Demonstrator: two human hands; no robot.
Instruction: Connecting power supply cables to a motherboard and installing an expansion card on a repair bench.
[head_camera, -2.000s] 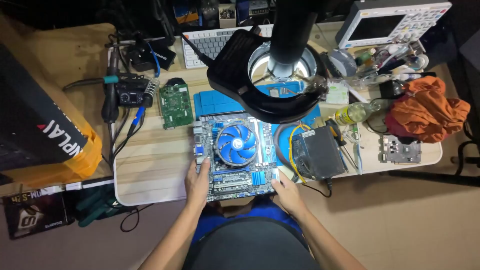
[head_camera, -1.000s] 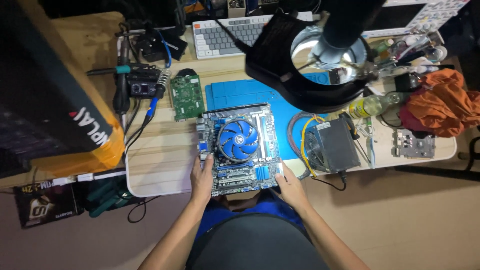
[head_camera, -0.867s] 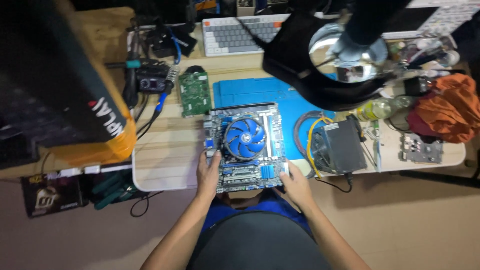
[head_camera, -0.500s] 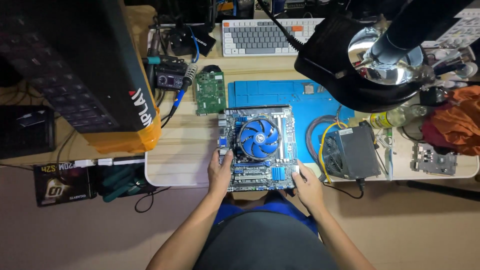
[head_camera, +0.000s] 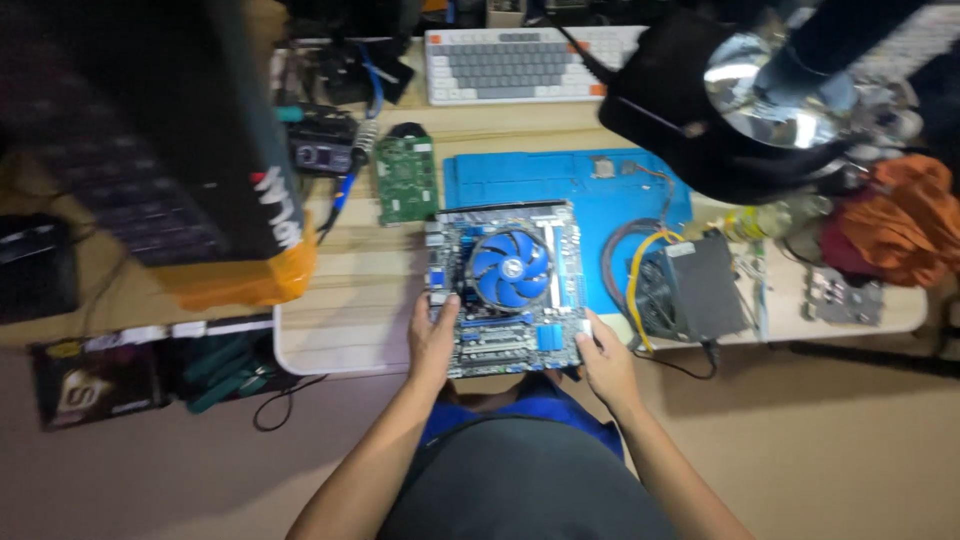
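Cluttered wooden workbench (head_camera: 350, 320) is bearing a blue-fanned green motherboard (head_camera: 505, 290), left hand (head_camera: 432, 335) and right hand (head_camera: 605, 360) both gripping its near corners, cooler already mounted.

You are at an electronics repair workbench: a blue repair mat (head_camera: 560, 190) at centre, a loose green circuit board (head_camera: 406, 180) upper left, a magnifier lamp (head_camera: 745, 95) upper right, a power supply (head_camera: 685, 290) right.

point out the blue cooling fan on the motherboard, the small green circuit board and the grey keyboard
blue cooling fan (head_camera: 510, 268), head view, on its hub
small green circuit board (head_camera: 405, 181), head view, board's middle
grey keyboard (head_camera: 520, 66), head view, middle keys
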